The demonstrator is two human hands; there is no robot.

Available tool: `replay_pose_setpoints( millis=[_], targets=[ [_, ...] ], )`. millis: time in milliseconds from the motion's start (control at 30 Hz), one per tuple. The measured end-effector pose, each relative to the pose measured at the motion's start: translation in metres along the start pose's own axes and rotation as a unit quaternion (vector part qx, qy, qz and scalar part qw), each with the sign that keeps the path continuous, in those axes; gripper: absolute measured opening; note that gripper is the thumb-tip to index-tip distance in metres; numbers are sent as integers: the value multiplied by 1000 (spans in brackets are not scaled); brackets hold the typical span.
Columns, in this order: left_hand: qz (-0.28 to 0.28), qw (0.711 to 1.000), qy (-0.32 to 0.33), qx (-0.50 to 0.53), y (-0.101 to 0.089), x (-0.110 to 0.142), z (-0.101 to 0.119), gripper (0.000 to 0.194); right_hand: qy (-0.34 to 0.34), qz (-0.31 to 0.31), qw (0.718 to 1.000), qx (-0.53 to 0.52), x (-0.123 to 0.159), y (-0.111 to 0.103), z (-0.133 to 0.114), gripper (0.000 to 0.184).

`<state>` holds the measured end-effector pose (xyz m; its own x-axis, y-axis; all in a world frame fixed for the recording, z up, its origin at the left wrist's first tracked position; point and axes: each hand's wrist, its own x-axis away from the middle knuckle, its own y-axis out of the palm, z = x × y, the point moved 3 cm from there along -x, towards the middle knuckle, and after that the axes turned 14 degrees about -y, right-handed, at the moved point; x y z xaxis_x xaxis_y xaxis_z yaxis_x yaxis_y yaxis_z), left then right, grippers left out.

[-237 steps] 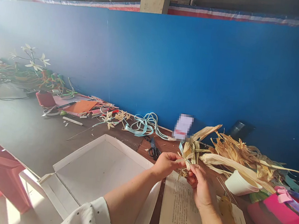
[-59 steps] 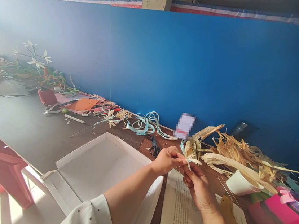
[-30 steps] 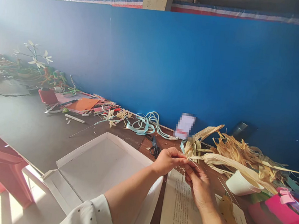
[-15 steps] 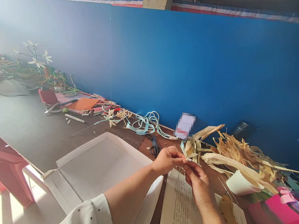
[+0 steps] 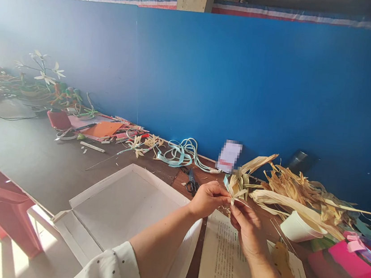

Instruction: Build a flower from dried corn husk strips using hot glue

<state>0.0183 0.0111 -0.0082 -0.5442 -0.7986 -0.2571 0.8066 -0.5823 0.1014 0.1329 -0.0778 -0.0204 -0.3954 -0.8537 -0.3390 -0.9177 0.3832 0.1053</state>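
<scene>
Above the table's front right part, my two hands meet at a small pale flower point(image 5: 235, 194) that looks made of dried corn husk. My left hand point(image 5: 210, 199) is closed, thumb and fingertips pinched at the flower's base. My right hand point(image 5: 246, 225) is closed too, its thumb and fingers pinching the same base from the right. Fingers hide the part they grip. Beneath the hands lies a printed sheet point(image 5: 219, 260). Black scissors point(image 5: 192, 184) rest just left of my left hand. Behind the flower is a bunch of dried corn husks point(image 5: 296, 188).
A shallow white cardboard box point(image 5: 126, 204) lies under my left forearm. To the right stand a tilted white cup point(image 5: 299, 227), a yellow-brown tool point(image 5: 283, 264) and a pink bag point(image 5: 353, 263). Pale blue cord point(image 5: 187, 150) lies along the blue partition point(image 5: 213, 79). A red stool point(image 5: 4, 207) stands left.
The pale petals between my fingertips now show more, spread out above the pinch. My right hand has shifted very slightly; the surroundings look the same.
</scene>
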Motion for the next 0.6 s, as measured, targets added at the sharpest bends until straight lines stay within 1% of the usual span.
replay_pose_setpoints(
  millis=[167, 333, 533, 600],
  targets=[
    [-2, 1000, -1, -7, 1, 0, 1, 37, -3, -3, 1000, 12, 1, 0, -2, 28],
    [-11, 1000, -18, 19, 0, -1, -1, 40, -5, -1, 1000, 25, -1, -1, 3, 31],
    [-12, 999, -41, 26, 0, 0, 0, 38, -5, 40, 997, 63, -3, -5, 9, 36],
    [-15, 998, -52, 26, 1, 0, 0, 37, -3, 43, 996, 78, -3, -5, 7, 37]
  ],
)
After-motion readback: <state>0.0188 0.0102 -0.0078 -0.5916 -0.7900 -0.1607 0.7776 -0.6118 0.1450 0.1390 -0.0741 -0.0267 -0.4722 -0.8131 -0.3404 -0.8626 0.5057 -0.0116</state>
